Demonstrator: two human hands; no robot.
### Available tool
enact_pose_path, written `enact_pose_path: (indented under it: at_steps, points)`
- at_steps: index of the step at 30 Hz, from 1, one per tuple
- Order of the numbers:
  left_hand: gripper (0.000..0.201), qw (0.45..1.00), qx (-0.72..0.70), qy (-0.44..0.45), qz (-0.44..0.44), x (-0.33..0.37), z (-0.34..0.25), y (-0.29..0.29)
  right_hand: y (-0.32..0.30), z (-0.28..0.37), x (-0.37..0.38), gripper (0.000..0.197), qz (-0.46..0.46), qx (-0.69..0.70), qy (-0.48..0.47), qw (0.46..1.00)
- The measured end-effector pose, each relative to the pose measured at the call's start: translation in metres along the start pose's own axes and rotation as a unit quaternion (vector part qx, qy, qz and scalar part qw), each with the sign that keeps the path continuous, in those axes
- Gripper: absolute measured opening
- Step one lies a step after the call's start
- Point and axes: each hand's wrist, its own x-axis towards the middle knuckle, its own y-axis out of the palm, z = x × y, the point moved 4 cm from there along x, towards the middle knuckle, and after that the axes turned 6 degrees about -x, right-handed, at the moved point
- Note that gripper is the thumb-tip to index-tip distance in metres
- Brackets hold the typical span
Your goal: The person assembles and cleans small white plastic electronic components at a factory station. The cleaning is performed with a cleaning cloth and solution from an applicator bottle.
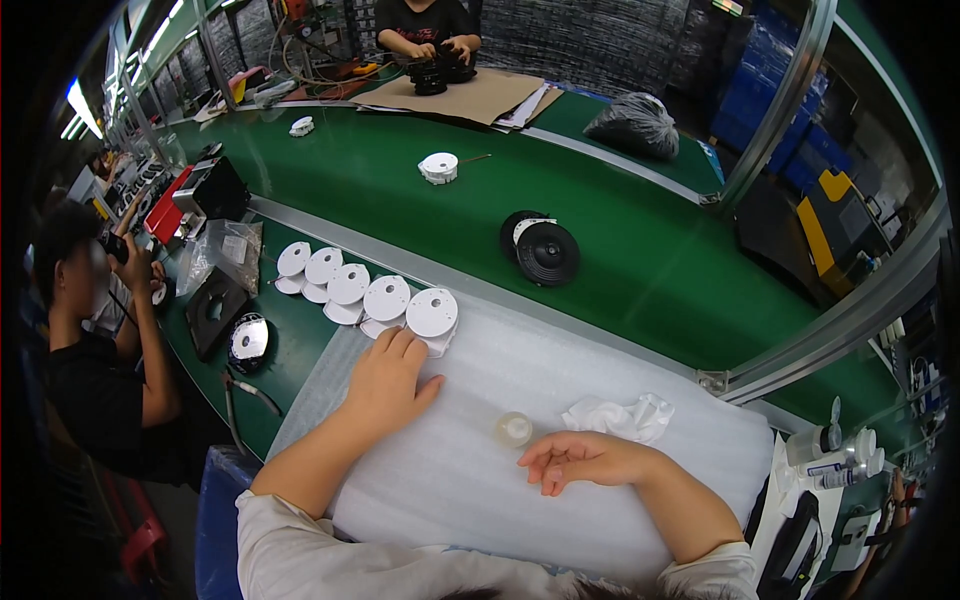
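White round plastic parts point(388, 298), several of them, stand in a slanting row along the far left edge of the white foam sheet point(440, 500). My left hand point(388, 385) reaches to the nearest of these, its fingertips at the lower edge of the white disc point(432, 312) and its thumb held apart. Whether the fingertips press on the part is hard to see. Loosely bent and holding nothing, my right hand point(580, 462) hovers over the sheet. Just left of its fingers stands a small translucent bottle point(514, 429). Crumpled white tissue point(625, 417) lies beyond that hand.
Past a metal rail, a green conveyor belt point(380, 200) carries a white round part point(439, 168) and black discs point(546, 252). Pliers point(250, 395) and a plastic bag point(225, 255) lie left. Bottles point(840, 460) stand right. Co-workers sit left and opposite. A metal post point(840, 330) rises right.
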Motion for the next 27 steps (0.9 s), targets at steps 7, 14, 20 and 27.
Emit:
enact_pose_path:
  at_steps: [7,14,20,27]
  points:
    - [0.035,1.0,0.006,0.003,-0.004,-0.0007,-0.0009,-0.0008,-0.0004,-0.0004,0.0007,0.035,0.002,0.007,0.009,1.0]
    - [0.035,1.0,0.006,0.002,-0.002,0.0,-0.0007,-0.0012,0.0005,0.0006,-0.0002,0.032,-0.022,0.017,0.002,1.0]
    - [0.035,1.0,0.002,0.005,-0.007,-0.0001,-0.0004,-0.0009,0.0009,0.0012,0.0002,0.032,-0.019,0.016,0.0,1.0]
    - [0.035,1.0,0.007,0.001,-0.004,0.0002,-0.0005,-0.0009,0.001,0.0011,0.0004,0.031,-0.018,0.015,-0.004,1.0]
